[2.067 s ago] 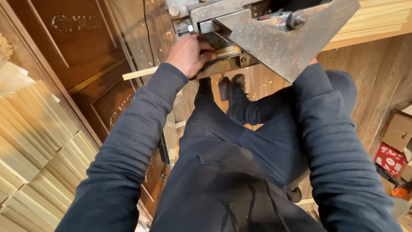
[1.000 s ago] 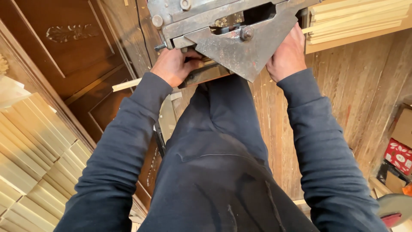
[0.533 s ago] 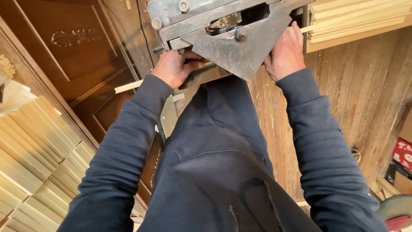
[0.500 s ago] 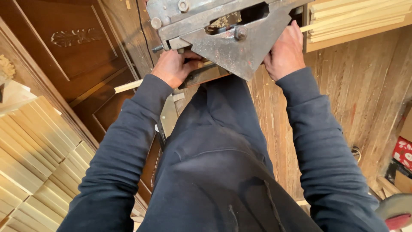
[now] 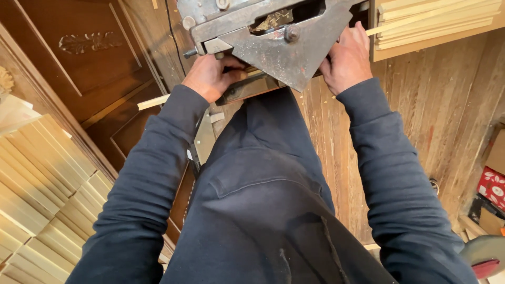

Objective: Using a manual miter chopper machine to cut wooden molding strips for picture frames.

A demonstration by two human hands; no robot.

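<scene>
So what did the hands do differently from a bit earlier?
The right hand came up from out of sight and took hold of the right side of the metal machine, by the wooden strip. The left hand stayed pressed on the strip under the machine.

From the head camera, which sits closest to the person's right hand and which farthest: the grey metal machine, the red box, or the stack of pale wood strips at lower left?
Measured from the right hand:
1. Grey metal machine: the hand touches its right edge, at top centre.
2. Red box: on the floor at the right edge.
3. Stack of pale wood strips: far across at lower left, beyond the left arm.
</scene>
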